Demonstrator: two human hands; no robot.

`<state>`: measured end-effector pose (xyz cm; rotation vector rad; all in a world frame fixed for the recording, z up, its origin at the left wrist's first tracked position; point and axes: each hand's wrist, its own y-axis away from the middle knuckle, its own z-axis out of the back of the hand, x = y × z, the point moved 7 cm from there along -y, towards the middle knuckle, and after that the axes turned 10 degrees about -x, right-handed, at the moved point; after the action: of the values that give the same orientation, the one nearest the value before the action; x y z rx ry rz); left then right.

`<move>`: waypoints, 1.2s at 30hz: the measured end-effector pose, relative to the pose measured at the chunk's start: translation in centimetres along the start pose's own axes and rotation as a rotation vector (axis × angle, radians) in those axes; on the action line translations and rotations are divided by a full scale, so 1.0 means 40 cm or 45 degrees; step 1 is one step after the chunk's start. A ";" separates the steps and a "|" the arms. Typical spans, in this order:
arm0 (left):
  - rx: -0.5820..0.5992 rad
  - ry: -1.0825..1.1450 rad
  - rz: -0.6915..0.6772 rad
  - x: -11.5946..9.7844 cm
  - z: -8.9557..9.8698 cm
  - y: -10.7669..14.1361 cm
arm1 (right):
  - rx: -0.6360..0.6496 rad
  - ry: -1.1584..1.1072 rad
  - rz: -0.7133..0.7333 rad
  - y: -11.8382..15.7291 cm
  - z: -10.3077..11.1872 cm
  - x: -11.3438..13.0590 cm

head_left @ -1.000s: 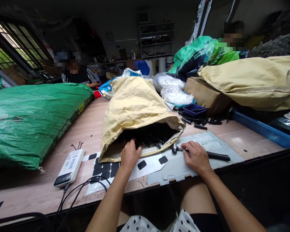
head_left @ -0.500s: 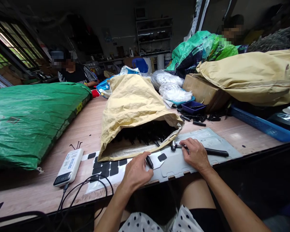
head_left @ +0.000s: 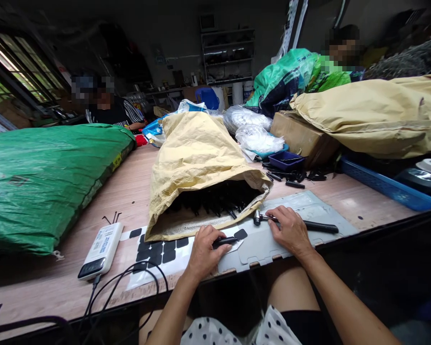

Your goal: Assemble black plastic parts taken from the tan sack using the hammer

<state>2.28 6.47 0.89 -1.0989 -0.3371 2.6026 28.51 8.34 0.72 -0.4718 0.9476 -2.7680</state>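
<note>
My left hand (head_left: 207, 249) pinches a small black pen-shaped part (head_left: 230, 241) between thumb and fingers, its narrow end to the right. Beneath it lies a white sheet with black rounded squares (head_left: 161, 251). Close by on the right, my right hand (head_left: 290, 231) is closed on the neck of a hammer (head_left: 321, 226) just behind its metal head; the black handle rests on a grey board (head_left: 309, 206). In front of both hands a beige woven sack (head_left: 197, 158) lies with its mouth towards me, many black parts (head_left: 215, 200) inside.
On the left are a green sack (head_left: 53, 182) and a white power bank (head_left: 101, 251) with a black cable. Loose black parts surround a small purple tray (head_left: 286, 161) at right, by a cardboard box (head_left: 305, 136) and blue basket (head_left: 380, 187). Two people sit across the table.
The black part in my left hand has swung from pointing towards me to lying nearly level, pointing right. My right hand and the hammer have stayed in place.
</note>
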 end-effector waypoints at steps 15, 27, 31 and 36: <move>-0.027 0.018 0.083 0.013 0.002 -0.003 | -0.091 -0.581 -0.064 0.013 0.077 0.164; -0.074 0.053 0.084 0.017 0.004 -0.002 | 0.083 -0.517 0.096 0.064 0.051 0.299; -0.064 0.045 0.085 0.016 0.001 -0.001 | 0.004 -0.564 0.050 0.057 0.065 0.277; -0.084 0.042 0.080 0.014 0.005 -0.003 | 0.053 -0.524 -0.007 0.063 0.060 0.260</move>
<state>1.79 6.78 0.68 -1.1914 -0.3895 2.6421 19.81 2.24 3.44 -0.9880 0.7851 -2.5385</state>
